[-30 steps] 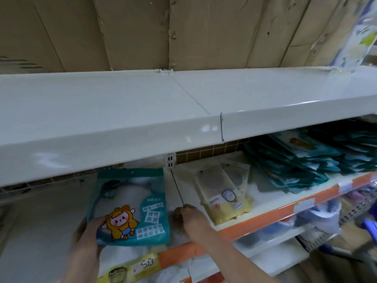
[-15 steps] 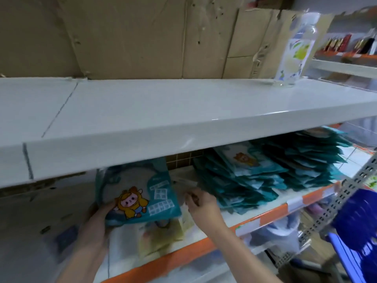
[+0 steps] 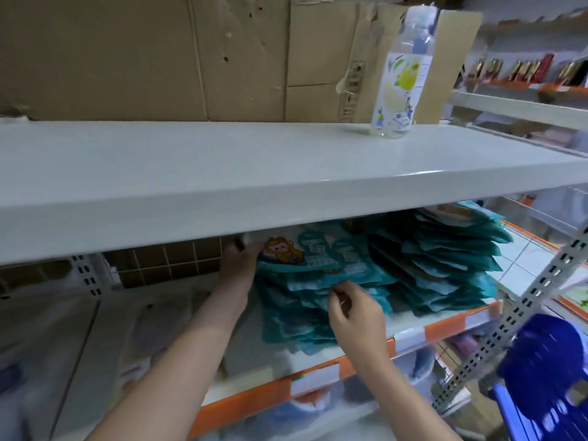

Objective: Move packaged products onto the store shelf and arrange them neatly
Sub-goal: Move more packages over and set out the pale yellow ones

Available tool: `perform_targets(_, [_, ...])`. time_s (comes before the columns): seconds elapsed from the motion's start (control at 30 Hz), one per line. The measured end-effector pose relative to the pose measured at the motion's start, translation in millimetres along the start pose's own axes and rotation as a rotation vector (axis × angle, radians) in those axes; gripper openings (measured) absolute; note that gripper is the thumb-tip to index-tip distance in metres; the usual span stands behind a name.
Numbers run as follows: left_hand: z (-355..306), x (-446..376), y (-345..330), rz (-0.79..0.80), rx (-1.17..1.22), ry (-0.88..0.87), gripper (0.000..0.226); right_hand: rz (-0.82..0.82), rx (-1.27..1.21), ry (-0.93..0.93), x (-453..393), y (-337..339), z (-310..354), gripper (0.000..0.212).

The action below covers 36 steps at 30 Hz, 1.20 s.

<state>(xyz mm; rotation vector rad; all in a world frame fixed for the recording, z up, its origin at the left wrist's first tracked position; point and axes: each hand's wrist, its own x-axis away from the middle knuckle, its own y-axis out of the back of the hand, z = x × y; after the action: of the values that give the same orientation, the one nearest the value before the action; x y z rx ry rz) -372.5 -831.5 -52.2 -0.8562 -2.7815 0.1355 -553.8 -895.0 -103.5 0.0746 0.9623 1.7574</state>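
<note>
1. The left hand (image 3: 237,268) gripped the teal packet (image 3: 296,254) atop the left stack (image 3: 315,300).
2. The right hand (image 3: 354,313) lay curled against that stack; whether it pinched anything, I cannot tell.
3. The uneven stack could slide off the shelf (image 3: 410,337).

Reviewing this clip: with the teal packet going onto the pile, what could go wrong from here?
1. The teal packet, held by the left hand, lands on an uneven, fanned pile of teal packets; it may slide off.
2. The right hand touches that pile's front and could nudge packets past the shelf's orange edge.
</note>
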Motion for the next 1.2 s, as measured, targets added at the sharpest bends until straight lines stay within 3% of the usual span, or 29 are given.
perform_targets(0.13, [12.2,-4.8,-27.4,0.017,-0.146,0.039,0.039,-0.162,0.121,0.038,-23.8,16.3,-31.8,0.004])
perform_targets(0.27, [23.5,-7.7,-38.6,0.034,-0.432,0.015,0.098,-0.260,0.187,-0.017,-34.2,16.2,-54.1,0.010])
perform_targets(0.4, [22.6,-2.0,-47.7,0.045,-0.523,0.027,0.090,-0.188,0.031,-0.067,-34.3,16.8,-60.9,0.028])
perform_targets(0.6, [26.9,0.2,-44.6,0.151,-0.468,0.024,0.107,-0.053,0.158,-0.037,-34.2,12.8,-64.3,0.061])
perform_targets(0.73, [23.5,7.8,-38.0,0.195,-0.400,0.021,0.086,-0.079,0.177,-0.080,-35.5,10.6,-62.8,0.050])
perform_targets(0.9, [20.0,19.7,-20.4,0.135,-0.344,-0.070,0.010,-0.170,0.159,-0.068,-38.4,10.0,-49.5,0.037])
perform_targets(1.13, [21.8,27.3,57.4,0.037,-0.521,-0.215,0.010,-0.270,0.197,0.092,-17.4,-8.1,-2.1,0.030])
perform_targets(1.2, [24.0,28.9,92.0,-0.013,-0.595,-0.228,0.011,-0.253,0.161,0.159,-6.5,-21.6,16.4,0.037])
